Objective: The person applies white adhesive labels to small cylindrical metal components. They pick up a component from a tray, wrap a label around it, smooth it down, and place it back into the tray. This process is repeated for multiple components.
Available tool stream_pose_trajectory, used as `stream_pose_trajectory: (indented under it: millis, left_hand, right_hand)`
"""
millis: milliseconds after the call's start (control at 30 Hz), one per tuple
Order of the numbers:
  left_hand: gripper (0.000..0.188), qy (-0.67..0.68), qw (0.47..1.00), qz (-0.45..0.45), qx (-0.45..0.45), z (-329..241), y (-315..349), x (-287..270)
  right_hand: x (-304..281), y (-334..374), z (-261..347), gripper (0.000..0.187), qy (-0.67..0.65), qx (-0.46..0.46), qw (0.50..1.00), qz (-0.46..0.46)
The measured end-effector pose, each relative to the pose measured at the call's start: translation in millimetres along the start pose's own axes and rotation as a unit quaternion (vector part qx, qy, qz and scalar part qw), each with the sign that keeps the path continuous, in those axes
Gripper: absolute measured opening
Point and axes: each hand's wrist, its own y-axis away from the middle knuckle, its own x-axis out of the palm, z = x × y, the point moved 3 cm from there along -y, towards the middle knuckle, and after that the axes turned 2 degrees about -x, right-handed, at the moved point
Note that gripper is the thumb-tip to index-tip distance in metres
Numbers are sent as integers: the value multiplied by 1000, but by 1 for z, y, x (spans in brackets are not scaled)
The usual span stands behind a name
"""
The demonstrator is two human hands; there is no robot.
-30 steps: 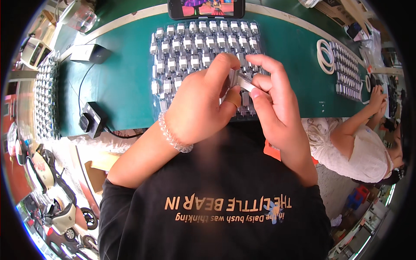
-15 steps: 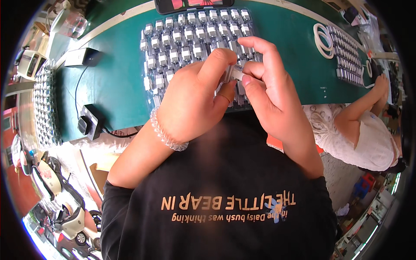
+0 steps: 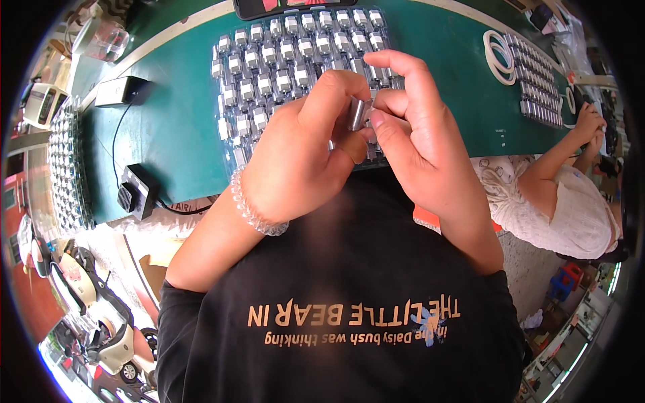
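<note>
My left hand (image 3: 306,144), with a clear coiled band at its wrist and a ring on one finger, is closed around a small silver metal cylinder (image 3: 358,114). Thumb and fingers of my right hand (image 3: 423,141) pinch at the cylinder's right side, while its index finger arches free above. A pale bit shows at that pinch, too small to make out. Just beyond both hands lies a clear plastic tray (image 3: 220,101) holding rows of similar silver parts with white labels; my hands hide part of it.
On the green table (image 3: 175,101) stand a white box (image 3: 121,91) and a black device (image 3: 139,191) with a cable. More filled trays lie far left and right, beside white tape rolls (image 3: 498,59). A phone (image 3: 295,7) rests behind the tray. A co-worker (image 3: 557,208) sits at right.
The cylinder has turned between my fingers: its bare metal side now shows where a white label patch showed before. Both hands stay nearly in place; the view has shifted slightly.
</note>
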Motion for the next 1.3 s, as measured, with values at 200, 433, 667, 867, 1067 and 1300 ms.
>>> stream_pose_trajectory:
  millis: [200,433,667,867,1067,1300]
  left_hand:
    - [39,33,999,16,3,2,1,1]
    - [39,62,998,29,-12,7,3,-2]
    - [40,21,997,5,80,9,3,-2]
    - [39,-9,993,-33,114,6,2,-1]
    - [25,148,988,-47,-3,15,5,8]
    - [11,208,973,-76,-61,21,12,17]
  right_hand:
    - [4,-1,-4,37,-12,-8,1000,-24]
    - [4,-3,-6,23,-16,-14,1000,-10]
    - [6,-5,-4,14,-106,-24,994,-25]
    - [3,-5,-5,14,-97,-40,994,-19]
    - [2,-6,3,12,-130,-19,991,-28]
    - [6,-8,2,13,-143,-46,988,-24]
